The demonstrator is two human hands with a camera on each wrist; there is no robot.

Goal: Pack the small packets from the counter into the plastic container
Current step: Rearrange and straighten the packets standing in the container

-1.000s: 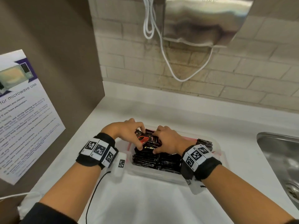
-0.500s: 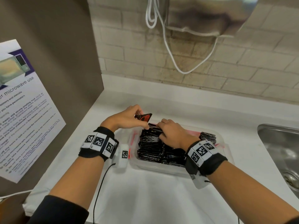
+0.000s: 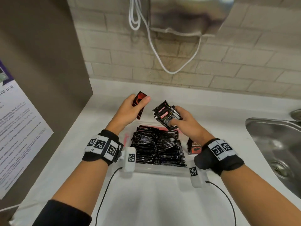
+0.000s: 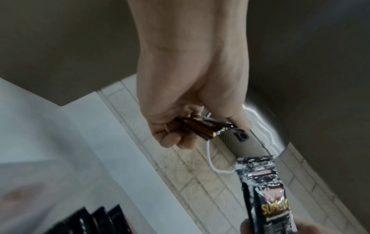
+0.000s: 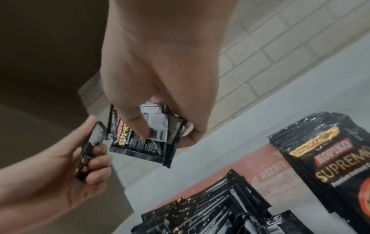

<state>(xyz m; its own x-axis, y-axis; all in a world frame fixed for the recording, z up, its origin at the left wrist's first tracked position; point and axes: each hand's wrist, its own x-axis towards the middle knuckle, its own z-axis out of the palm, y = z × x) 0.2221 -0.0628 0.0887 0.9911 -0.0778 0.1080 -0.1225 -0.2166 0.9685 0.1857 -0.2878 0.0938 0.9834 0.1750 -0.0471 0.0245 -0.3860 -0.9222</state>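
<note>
Your L hand [image 3: 130, 108] pinches one packet [image 3: 140, 101], R hand [image 3: 185, 123] grips a loose fan of packets [image 3: 166, 114] above the container [image 3: 162, 169] — fan may slip & scatter w/ that thin hold.

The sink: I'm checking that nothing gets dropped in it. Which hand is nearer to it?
Right. The right hand holds a few packets above the plastic container, on the sink's side. The left hand, gripping a red-and-black packet, is farther away.

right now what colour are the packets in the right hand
Black, with a red-and-white logo and gold lettering. The packets in the right hand show best in the head view.
</note>
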